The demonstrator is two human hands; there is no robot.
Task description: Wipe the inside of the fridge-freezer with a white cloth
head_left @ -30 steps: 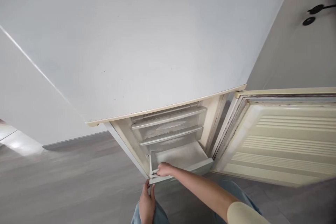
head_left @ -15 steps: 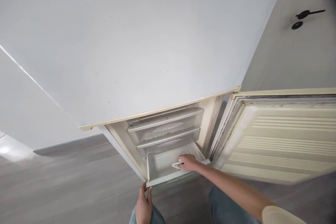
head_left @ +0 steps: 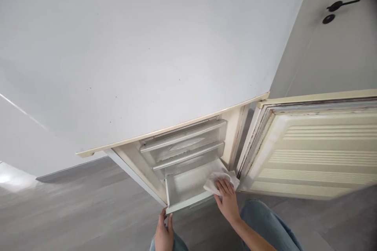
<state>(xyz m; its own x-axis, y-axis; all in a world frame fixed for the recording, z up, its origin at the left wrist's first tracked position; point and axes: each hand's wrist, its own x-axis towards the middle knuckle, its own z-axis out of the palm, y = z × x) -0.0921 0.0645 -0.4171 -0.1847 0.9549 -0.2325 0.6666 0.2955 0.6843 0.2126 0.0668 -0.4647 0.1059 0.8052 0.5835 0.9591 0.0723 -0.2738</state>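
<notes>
1. While the right hand (head_left: 227, 200) lies flat, fingers spread, it presses a crumpled white cloth (head_left: 219, 178) onto the right front corner of the pulled-out white plastic bottom freezer drawer (head_left: 184, 188).
2. Leftward along the front rim, the drawer's long axis, the left hand (head_left: 164, 232) pinches its near-left corner.
3. Beside it stands the open cream freezer door (head_left: 318, 149).

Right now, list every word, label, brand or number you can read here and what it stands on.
None can be read. The freezer door, the drawers, the bottom drawer, the cloth under the right hand, and the room door's black handle carry no visible writing.
</notes>
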